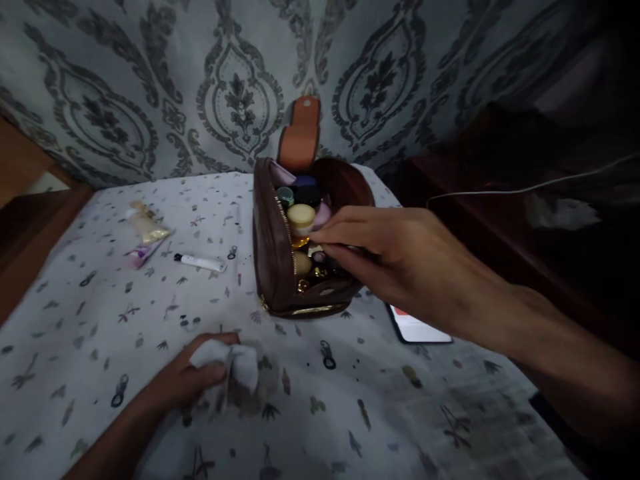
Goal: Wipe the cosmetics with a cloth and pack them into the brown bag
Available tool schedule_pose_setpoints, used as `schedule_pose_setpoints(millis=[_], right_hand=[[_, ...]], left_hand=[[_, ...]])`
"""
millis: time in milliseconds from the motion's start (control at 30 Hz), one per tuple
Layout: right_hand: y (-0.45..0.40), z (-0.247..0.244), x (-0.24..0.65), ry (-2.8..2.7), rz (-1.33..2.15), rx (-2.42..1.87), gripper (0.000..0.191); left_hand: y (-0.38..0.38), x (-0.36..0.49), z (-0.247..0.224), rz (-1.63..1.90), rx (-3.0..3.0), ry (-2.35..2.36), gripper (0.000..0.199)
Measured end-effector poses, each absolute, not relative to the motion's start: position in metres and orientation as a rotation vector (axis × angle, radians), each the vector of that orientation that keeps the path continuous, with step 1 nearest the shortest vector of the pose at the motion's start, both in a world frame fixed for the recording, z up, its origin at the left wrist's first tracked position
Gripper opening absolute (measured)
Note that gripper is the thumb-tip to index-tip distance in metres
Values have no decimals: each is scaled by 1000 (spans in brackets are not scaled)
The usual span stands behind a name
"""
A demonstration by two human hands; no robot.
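Observation:
A brown cosmetic bag (273,250) stands unzipped, with its orange-brown strap flap (300,143) raised behind it. Packed inside are several small containers, among them a cream-lidded jar (301,217), a green-topped one (285,195) and some with gold parts. My right hand (395,250) reaches in from the right, thumb and fingertips pinched together beside the jar. What they grip, if anything, is hidden by the fingers. Lower left, my left hand (200,373) is closed around a crumpled white tissue (245,367) just above the cloth.
Left of the bag lie a white tube (200,262), a pale yellow packet (147,227) and a pink-purple tube (143,253). A lit phone (417,328) is partly under my right forearm. Patterned cloth (320,413) covers the surface, which meets a damask-patterned wall (310,67). A white cable (525,185) runs at right.

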State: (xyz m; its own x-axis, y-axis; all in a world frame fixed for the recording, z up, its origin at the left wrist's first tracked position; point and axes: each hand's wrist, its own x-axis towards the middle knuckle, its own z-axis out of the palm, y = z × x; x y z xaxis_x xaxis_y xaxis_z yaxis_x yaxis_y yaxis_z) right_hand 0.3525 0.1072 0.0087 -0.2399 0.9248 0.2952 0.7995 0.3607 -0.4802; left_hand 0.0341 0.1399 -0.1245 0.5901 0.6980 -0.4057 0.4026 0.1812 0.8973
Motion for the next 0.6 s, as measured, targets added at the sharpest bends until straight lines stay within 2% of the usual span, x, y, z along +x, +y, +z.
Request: schedule_pose_setpoints(millis=[100,233,333,467,600], right_hand=[[89,-1,342,-1981,211,-1382,18],[70,-26,317,-1955,380,-1188,19],[63,-49,294,-1996,550,-1068,21],[66,-72,266,-1962,772,-1111,22],[75,-86,245,-1750,1028,-1185,18]], left_hand=[[142,48,-107,370,1459,1060,57],[165,46,-81,648,1629,1361,47],[195,36,-72,701,1985,1433,47],[231,33,-89,562,2560,1296,56],[246,45,-116,273,2940,1109,45]])
